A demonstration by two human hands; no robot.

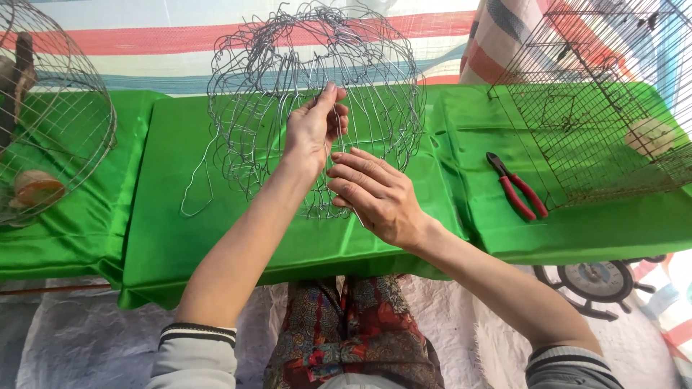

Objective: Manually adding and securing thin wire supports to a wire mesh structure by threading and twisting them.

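We see the left hand [315, 130] pinched shut on a strand of the wire frame [317, 101], a round half-woven basket shape standing on the green cloth [180, 238] at centre. The right hand [375, 194] is just below it, fingers loosely curled and touching the frame's lower wires; firm grip or not, we cannot tell. Red-handled pliers [517, 187] lie to the right, beside a rectangular wire cage [598, 108]. A round cage [50, 115] sits far left.

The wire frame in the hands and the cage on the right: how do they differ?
The wire frame is rounded, silvery, loose and irregular; the rectangular wire cage is boxy, darker, with a fine regular grid. Both hands, left and right, work the frame; the cage sits untouched. Both rest on green cloth.
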